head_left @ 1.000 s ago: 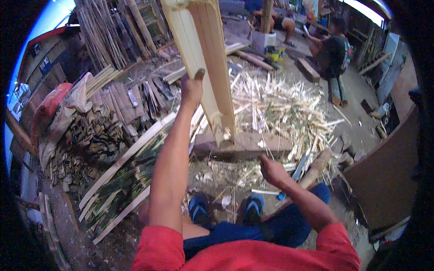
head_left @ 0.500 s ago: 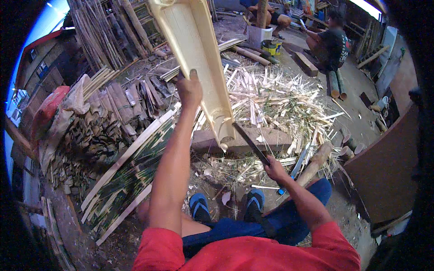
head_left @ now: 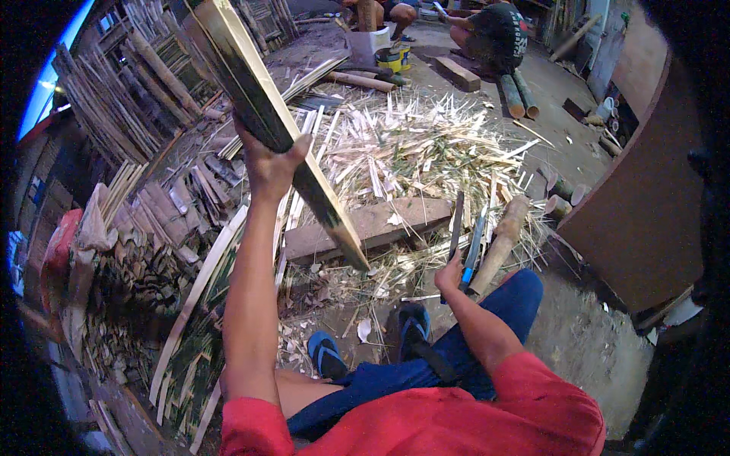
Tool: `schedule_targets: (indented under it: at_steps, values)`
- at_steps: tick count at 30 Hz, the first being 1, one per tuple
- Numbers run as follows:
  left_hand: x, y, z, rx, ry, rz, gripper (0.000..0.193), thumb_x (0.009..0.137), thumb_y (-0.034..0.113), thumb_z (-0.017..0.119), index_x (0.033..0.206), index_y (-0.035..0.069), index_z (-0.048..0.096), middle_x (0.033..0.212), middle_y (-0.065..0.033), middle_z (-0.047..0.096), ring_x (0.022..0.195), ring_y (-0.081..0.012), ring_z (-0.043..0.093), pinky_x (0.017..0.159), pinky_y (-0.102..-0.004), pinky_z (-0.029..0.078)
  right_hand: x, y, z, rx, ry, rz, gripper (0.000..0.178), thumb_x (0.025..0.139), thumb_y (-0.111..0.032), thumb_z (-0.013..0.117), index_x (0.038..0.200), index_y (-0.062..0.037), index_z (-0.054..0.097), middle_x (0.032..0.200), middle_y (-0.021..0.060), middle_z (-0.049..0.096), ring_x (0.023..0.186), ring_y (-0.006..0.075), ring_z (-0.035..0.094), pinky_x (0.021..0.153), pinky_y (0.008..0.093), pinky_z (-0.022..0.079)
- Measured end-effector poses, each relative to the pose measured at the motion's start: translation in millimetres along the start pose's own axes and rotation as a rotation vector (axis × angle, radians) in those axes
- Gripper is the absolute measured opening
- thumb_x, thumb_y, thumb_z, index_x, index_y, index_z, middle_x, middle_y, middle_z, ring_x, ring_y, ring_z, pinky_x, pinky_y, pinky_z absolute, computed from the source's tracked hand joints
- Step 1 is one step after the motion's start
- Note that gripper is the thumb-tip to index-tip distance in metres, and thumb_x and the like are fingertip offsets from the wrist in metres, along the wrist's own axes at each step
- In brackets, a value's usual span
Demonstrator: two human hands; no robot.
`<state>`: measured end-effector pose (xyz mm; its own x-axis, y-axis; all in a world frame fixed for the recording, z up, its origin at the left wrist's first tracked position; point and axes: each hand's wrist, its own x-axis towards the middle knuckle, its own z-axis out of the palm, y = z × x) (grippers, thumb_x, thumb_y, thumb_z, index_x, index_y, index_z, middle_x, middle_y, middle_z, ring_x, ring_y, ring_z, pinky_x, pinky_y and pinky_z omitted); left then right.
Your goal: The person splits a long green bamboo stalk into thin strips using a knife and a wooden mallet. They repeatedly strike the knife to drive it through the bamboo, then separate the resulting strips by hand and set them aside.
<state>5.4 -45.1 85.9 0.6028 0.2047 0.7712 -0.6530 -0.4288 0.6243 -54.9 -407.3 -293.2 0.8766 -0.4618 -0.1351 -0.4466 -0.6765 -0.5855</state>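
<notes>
My left hand (head_left: pixel 270 167) is wrapped round a long split length of bamboo (head_left: pixel 325 199), thumb over its edge. The piece slants from the upper left down toward the middle, its dark outer skin and one pale cut edge facing me. Its lower tip hangs in front of a wooden block (head_left: pixel 395 219), and I cannot tell whether they touch. In my right hand (head_left: pixel 450 275) is a long-bladed knife (head_left: pixel 457 228), pointing up and held apart from the bamboo, over my right knee. Beside the knife lies another long, narrow tool (head_left: pixel 476 245) with blue on it.
Pale bamboo shavings (head_left: pixel 426 152) are heaped beyond the block. A short pole (head_left: pixel 502 242) lies right of the knife, near a brown panel (head_left: pixel 639 197). Split strips (head_left: pixel 199 292) and stacked pieces (head_left: pixel 144 262) lie at left. A person (head_left: pixel 494 34) crouches far off.
The bamboo has turned over, from its pale hollow inside to its dark outer side, and swung left. The knife has come away from its lower end and now points upward. My view has shifted.
</notes>
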Motion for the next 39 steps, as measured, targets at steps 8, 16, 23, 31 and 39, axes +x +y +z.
schedule_targets:
  at_steps: [8,16,23,31,39]
  values:
    - [-78.6,24.3,0.1,0.369,-0.191,-0.078,0.118,0.062,0.029,0.09,0.153,0.005,0.019,0.132,-0.0211,0.054,0.118,-0.0345,0.057,0.102,-0.0416,0.045,24.1,-46.2,-24.8,0.136,0.036,-0.055,0.055,0.089,-0.038,0.067,0.133,-0.0078,0.055,0.123,0.023,0.063,0.12,0.0381,0.058,0.098,0.0434,0.048]
    - [-186.9,-24.0,-38.5,0.615,-0.341,-0.169,0.118,0.062,0.034,0.088,0.156,0.011,0.019,0.14,-0.0253,0.049,0.126,-0.0425,0.052,0.107,-0.0487,0.043,41.4,-263.4,-194.5,1.342,-0.653,-0.663,0.065,0.102,-0.058,0.042,0.141,-0.0071,0.051,0.128,0.0088,0.061,0.121,0.0221,0.054,0.103,0.042,0.038]
    - [-315.9,-42.5,-118.0,0.913,-0.609,-0.156,0.121,0.061,0.045,0.09,0.157,0.021,0.02,0.148,-0.0171,0.039,0.134,-0.0373,0.042,0.11,-0.0511,0.034,40.0,-284.7,-103.0,1.669,-0.373,0.105,0.064,0.092,-0.045,0.071,0.138,-0.0051,0.05,0.125,0.0136,0.062,0.11,0.0291,0.061,0.094,0.05,0.051]
    - [-300.4,-43.3,-70.4,0.74,-0.589,-0.378,0.082,0.086,0.043,0.073,0.153,0.015,0.035,0.141,-0.0185,0.048,0.13,-0.038,0.047,0.109,-0.0485,0.036,-31.9,-225.1,46.0,1.422,-0.165,0.29,0.063,0.087,-0.05,0.076,0.113,0.0051,0.061,0.101,0.0121,0.066,0.083,0.0239,0.063,0.077,0.0418,0.054]
    - [-199.5,-68.8,35.9,0.506,-0.348,-0.373,0.076,0.088,0.045,0.069,0.149,0.01,0.04,0.141,-0.0216,0.052,0.126,-0.0402,0.053,0.103,-0.0504,0.043,-98.0,-241.8,-2.9,1.584,-0.268,0.17,0.032,0.094,-0.04,0.068,0.08,-0.0157,0.054,0.061,-0.0032,0.047,0.051,0.0107,0.047,0.048,0.0273,0.038]
